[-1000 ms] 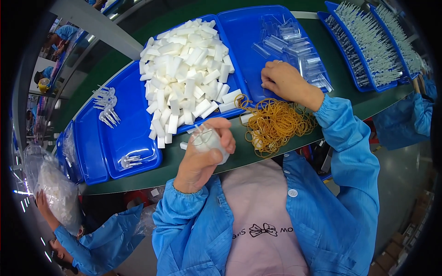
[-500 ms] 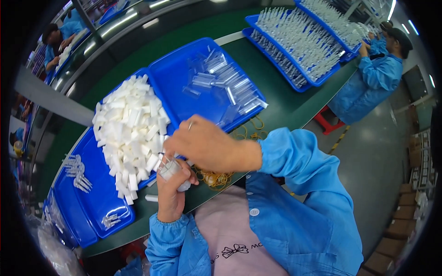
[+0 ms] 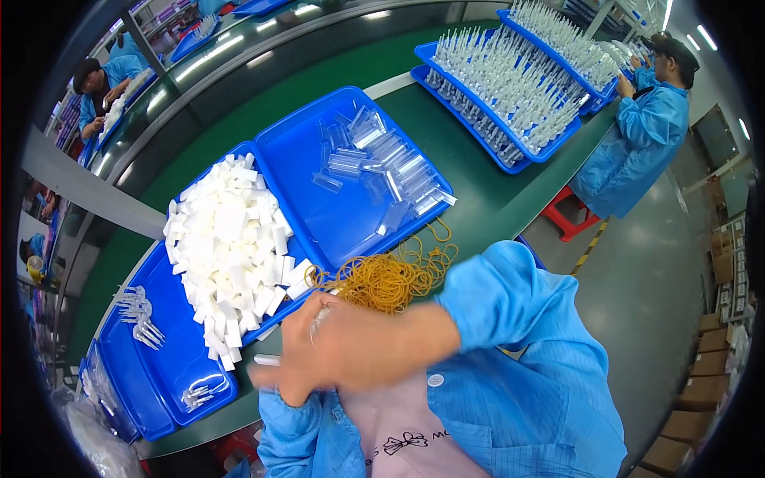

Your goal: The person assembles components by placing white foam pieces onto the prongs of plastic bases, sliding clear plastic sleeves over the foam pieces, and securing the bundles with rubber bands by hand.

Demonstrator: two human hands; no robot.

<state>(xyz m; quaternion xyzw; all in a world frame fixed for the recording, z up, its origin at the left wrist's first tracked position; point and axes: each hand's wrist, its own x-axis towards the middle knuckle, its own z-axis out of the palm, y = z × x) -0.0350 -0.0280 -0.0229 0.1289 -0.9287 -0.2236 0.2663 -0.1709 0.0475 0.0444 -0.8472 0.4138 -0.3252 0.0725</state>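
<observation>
My right hand [image 3: 362, 350] is blurred with motion and lies across my left hand [image 3: 288, 389], just above my lap at the near edge of the green bench [image 3: 486, 199]. My left hand is closed around a small white and clear bundle [image 3: 267, 360], one end of which pokes out to the left. Whether my right hand grips anything is lost in the blur. A heap of yellow rubber bands [image 3: 386, 279] lies just beyond the hands. Behind it to the left is a pile of white foam blocks [image 3: 227, 247] in a blue tray [image 3: 179, 370].
A second blue tray [image 3: 307, 163] holds several clear plastic sleeves [image 3: 382, 171]. Small clear clips [image 3: 139, 319] lie at the left. Long blue trays of upright white parts [image 3: 510, 88] stand farther back. A person in blue [image 3: 645, 135] works at the right, another person [image 3: 100, 80] at the far left.
My right hand has swept left and down over my left hand and is now blurred. The view has swung so that the rubber bands show again.
</observation>
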